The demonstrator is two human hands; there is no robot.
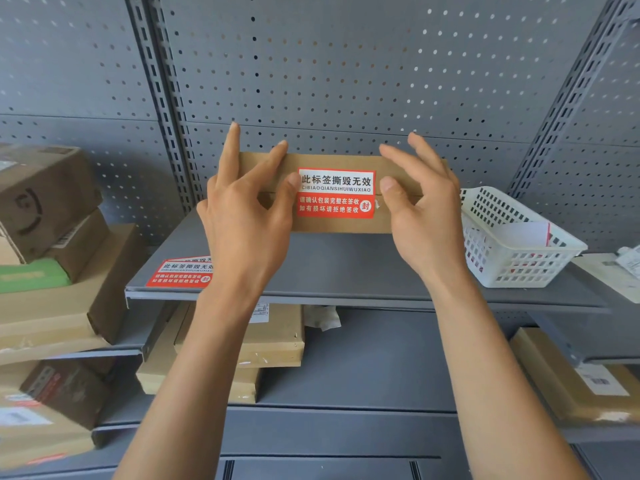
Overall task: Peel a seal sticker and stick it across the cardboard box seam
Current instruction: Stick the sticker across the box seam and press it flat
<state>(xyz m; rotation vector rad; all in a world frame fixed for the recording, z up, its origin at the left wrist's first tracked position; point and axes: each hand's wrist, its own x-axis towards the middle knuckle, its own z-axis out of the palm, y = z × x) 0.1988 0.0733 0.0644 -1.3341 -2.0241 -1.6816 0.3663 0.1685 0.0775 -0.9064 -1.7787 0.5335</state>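
A flat brown cardboard box (332, 225) lies on the grey shelf (346, 268) in front of me. A red and white seal sticker (336, 192) lies across its horizontal seam. My left hand (247, 209) rests on the box's left part, thumb tip at the sticker's left edge, fingers spread over the top edge. My right hand (420, 206) is at the box's right part, thumb just right of the sticker, fingers apart. A sheet of further seal stickers (180, 273) lies at the shelf's front left, partly hidden by my left forearm.
A white perforated plastic basket (512, 237) with papers stands right of the box. Stacked cardboard parcels (52, 237) fill the left shelves. More parcels (273, 337) sit on the lower shelf and at the lower right (571, 375). Grey pegboard forms the back wall.
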